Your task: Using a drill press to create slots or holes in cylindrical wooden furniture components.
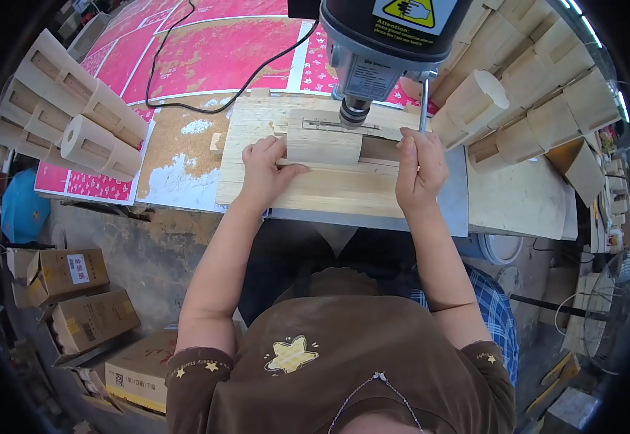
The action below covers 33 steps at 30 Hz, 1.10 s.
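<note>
A light wooden cylinder [323, 148] with a narrow slot along its top lies in a wooden jig [329, 189] on the bench. Around its left end my left hand [263, 170] is closed, thumb along the front edge. Over the slot hangs the chuck [354, 112] of a bench drill press [373, 61]; I cannot make out whether its bit touches the wood. My right hand [422, 172] is closed round the lower end of the drill press's metal lever [424, 105], just right of the cylinder.
Stacked wooden cylinders stand at the left [101, 145] and right [478, 98] of the bench. A black cable [221, 108] crosses the pink, sawdust-strewn sheet [228, 61] behind the jig. Cardboard boxes [94, 318] sit on the floor at left, and a fan [608, 311] stands at right.
</note>
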{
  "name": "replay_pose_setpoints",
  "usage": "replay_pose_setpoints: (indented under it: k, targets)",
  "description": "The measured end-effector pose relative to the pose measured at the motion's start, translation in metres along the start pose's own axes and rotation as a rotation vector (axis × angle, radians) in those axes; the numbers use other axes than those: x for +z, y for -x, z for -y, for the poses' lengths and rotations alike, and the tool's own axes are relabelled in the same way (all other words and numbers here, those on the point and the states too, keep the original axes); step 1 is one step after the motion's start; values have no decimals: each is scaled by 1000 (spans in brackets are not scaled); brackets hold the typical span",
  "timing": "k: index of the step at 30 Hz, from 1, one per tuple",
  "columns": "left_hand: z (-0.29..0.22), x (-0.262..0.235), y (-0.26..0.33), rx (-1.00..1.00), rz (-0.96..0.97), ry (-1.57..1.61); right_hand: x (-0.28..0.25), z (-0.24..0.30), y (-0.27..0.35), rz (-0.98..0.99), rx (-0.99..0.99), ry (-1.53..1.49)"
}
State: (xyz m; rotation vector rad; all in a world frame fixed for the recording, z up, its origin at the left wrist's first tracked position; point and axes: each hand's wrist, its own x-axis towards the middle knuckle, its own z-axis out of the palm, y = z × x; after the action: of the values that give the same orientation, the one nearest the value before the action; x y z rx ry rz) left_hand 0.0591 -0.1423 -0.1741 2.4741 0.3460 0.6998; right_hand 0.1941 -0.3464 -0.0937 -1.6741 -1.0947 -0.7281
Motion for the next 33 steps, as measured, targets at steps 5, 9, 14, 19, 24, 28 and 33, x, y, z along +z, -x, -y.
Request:
replay_pose_setpoints:
  k: [5, 9, 14, 19, 24, 28, 33]
  targets:
    - [-1, 1, 0, -27, 7, 50, -17, 13, -20, 19, -67, 3]
    - [-10, 1, 4, -45, -25, -13, -42, 38, -103, -18, -41, 63]
    - [-39, 34, -11, 24, -37, -6, -22, -9, -191, 7, 131, 257]
    - [-34, 27, -3, -38, -30, 4, -20, 7, -183, 74, 173, 226]
    - [-32, 29, -3, -22, -33, 26, -51, 44, -115, 137, 108, 130]
    - [-31, 27, -1, -31, -33, 17, -37, 49, -59, 93, 109, 41]
    - [-37, 27, -6, -53, -33, 37, -14, 16, -12, 33, -33, 149]
